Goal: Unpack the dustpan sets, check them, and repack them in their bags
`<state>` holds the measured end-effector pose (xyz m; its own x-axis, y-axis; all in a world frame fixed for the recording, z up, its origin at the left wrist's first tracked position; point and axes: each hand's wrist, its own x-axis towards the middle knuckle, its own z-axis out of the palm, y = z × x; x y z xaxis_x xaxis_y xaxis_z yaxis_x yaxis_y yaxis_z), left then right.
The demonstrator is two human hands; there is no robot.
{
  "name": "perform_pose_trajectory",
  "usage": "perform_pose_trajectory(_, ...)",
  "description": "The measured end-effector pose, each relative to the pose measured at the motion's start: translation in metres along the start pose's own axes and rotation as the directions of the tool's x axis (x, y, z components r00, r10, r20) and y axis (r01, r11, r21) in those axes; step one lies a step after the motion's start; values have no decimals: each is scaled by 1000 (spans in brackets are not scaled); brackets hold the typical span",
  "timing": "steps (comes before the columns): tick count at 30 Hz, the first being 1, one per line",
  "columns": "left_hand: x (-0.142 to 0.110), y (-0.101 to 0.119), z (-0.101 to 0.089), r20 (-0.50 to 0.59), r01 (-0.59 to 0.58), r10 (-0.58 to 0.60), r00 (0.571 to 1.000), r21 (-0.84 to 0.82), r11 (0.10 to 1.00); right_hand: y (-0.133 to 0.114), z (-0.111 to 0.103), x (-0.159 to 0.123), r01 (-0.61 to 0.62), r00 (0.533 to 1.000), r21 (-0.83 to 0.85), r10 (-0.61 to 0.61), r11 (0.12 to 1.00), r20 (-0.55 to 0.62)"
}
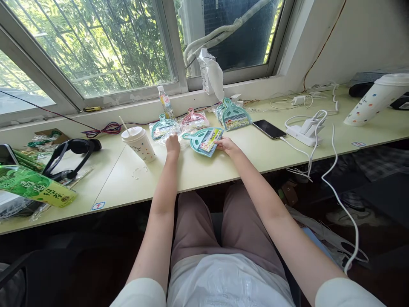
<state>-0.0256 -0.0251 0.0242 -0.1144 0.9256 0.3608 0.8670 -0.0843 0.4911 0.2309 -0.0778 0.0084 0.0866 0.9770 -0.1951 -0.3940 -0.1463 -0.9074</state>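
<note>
My right hand (227,145) grips the right edge of a teal mini dustpan (200,140), pinching it near its printed label. The dustpan lies tilted just over the table, handle pointing left. My left hand (173,145) is closed, with a clear plastic bag (184,144) bunched at its fingers; the fingertips are partly hidden. Behind the hands lie a wrapped light-blue dustpan set (162,126) and a wrapped pink one (193,119). Several green dustpan sets (234,115) are piled farther right, each with a small brush and label.
A paper cup with straw (139,146) stands left of my left hand. A phone (269,128) and a white power strip (305,133) with cables sit right. Headphones (75,153) and a green bottle (36,186) lie far left. A drink bottle (165,102) stands by the window.
</note>
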Motion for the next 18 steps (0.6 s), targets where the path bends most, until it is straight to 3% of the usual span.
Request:
perform_pose_trajectory(6, -1, 5, -8, -151, 11, -22, 988, -69, 998, 5, 6, -3, 49, 996, -40, -51, 998, -68)
perform_pose_trajectory(13, -9, 18, 3, -126, -195, 199, 972, 38, 980, 8, 12, -6, 114, 993, -14, -114, 993, -33)
perform_pose_trajectory(18, -5, 6, 12, 49, -26, 19, 999, 135, 990, 7, 13, -7, 82, 995, -47, -85, 996, -49)
